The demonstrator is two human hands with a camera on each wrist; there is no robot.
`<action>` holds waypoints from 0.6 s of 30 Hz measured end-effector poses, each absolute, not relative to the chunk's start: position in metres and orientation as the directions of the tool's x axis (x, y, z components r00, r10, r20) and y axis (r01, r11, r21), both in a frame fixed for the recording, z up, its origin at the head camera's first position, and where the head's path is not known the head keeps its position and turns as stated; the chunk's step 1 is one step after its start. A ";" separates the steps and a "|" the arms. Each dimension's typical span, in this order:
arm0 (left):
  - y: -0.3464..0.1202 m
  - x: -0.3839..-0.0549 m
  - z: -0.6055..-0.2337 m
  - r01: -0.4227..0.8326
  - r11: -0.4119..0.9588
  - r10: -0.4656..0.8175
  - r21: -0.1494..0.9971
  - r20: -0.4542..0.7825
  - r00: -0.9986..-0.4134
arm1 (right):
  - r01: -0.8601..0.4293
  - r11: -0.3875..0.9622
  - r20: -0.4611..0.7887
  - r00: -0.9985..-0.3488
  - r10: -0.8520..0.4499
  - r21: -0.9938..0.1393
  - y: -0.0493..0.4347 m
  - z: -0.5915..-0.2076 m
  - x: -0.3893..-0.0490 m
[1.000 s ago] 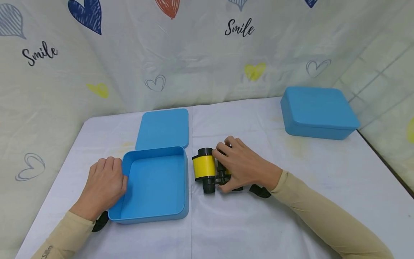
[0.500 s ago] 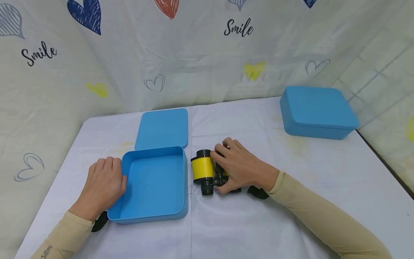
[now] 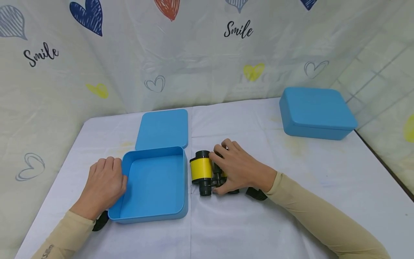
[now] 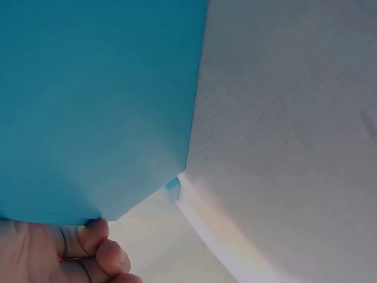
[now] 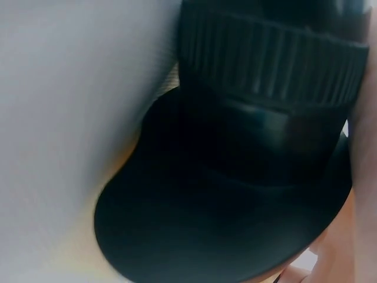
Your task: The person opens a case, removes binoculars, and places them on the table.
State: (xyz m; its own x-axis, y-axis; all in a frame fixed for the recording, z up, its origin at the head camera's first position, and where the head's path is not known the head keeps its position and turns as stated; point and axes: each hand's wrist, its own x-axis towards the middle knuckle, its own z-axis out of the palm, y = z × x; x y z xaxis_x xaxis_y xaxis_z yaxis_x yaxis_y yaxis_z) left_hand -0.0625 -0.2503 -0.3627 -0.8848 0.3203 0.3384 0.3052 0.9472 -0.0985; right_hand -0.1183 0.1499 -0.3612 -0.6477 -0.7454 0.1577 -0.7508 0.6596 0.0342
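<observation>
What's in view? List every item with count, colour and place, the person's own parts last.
Open box: one, blue, left half of table
Flat panel: one, blue, just behind open box
Closed box: one, blue, far right
Binoculars: one, yellow and black, right of open box
Tablecloth: one, white, underneath
Backdrop: one, pale with printed hearts, behind
Dark pieces: two, black, under the wrists
Sleeves: two, beige, forearms
Left hand: one, bare, gripping open box's left side
Right hand: one, bare, gripping binoculars
</observation>
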 end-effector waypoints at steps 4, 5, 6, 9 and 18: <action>-0.250 -0.063 -0.362 0.306 0.947 0.320 -0.096 0.344 -0.883 | -0.747 0.665 0.142 -0.657 -0.741 0.016 0.150 -0.360 -0.118; -0.250 -0.063 -0.362 0.307 0.947 0.321 -0.095 0.343 -0.883 | -0.746 0.666 0.138 -0.658 -0.740 0.011 0.150 -0.359 -0.118; -0.250 -0.063 -0.361 0.305 0.948 0.319 -0.094 0.337 -0.886 | -0.745 0.667 0.131 -0.661 -0.739 0.005 0.150 -0.359 -0.118; -0.250 -0.062 -0.360 0.298 0.950 0.311 -0.092 0.307 -0.899 | -0.742 0.670 0.103 -0.667 -0.738 -0.008 0.151 -0.358 -0.117; -0.250 -0.063 -0.349 0.268 0.956 0.285 -0.116 0.179 -0.942 | -0.736 0.677 0.022 -0.677 -0.735 -0.020 0.150 -0.349 -0.119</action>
State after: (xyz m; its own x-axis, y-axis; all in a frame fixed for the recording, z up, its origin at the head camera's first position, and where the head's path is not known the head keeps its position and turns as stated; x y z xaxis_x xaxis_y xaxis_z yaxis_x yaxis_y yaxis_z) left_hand -0.0634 -0.2502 -0.3492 -0.9417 0.2851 0.1786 0.2676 0.9565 -0.1163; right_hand -0.1187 0.1500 -0.3488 -0.6773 -0.7354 0.0222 -0.7357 0.6770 -0.0202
